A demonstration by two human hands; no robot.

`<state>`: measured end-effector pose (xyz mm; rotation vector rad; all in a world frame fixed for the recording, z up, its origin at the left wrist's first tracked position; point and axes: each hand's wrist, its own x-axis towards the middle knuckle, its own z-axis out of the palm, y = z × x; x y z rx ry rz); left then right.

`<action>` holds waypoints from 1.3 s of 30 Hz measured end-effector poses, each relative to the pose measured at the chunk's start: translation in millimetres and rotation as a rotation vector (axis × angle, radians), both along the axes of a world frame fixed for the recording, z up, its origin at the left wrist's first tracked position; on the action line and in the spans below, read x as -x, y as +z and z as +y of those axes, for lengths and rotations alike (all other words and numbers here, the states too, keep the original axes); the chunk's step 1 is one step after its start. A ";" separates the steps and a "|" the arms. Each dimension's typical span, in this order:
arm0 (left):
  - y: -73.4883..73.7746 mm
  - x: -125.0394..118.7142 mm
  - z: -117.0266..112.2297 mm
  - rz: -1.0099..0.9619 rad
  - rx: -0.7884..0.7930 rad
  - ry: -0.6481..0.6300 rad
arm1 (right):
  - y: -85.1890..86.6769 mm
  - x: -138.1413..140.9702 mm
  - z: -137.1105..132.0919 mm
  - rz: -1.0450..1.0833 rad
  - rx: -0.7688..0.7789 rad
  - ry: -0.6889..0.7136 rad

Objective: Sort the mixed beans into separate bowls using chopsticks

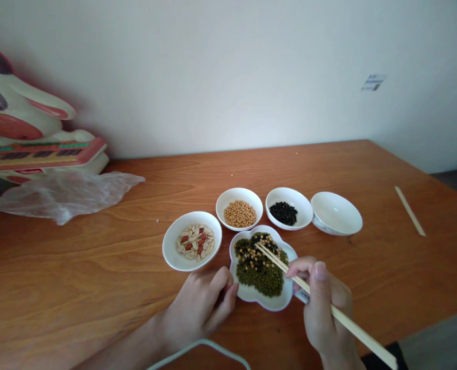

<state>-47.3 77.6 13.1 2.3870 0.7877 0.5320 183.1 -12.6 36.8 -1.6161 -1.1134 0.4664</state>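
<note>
My right hand (326,303) is closed around a pair of wooden chopsticks (351,326). Their tips touch the mixed beans in a white flower-shaped plate (276,304). Green mung beans (264,280) fill much of that plate, with yellow soybeans and black beans scattered over the far part. At the plate's left rim, my left hand (203,303) has its fingers curled against the edge, seeming to grip it. Behind the plate stand a bowl of soybeans (239,213) and a bowl of black beans (284,213). A bowl of peanuts (195,241) is to the left.
An empty white bowl (336,213) stands right of the black beans. A pale stick (410,210) lies farther right on the wooden table (97,277). At left are a crumpled plastic bag (70,195) and a toy keyboard (43,154). A cable (203,341) crosses the lower foreground.
</note>
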 end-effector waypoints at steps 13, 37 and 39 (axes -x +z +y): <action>-2.9 2.3 -0.8 0.027 0.036 -0.004 | 7.0 4.0 1.7 -0.071 0.003 -0.054; -2.7 1.5 0.1 -0.007 0.013 -0.017 | 6.6 1.9 -1.3 0.008 0.048 -0.007; -2.4 1.3 0.4 -0.007 0.020 -0.019 | 7.2 1.9 -0.8 -0.003 0.043 -0.008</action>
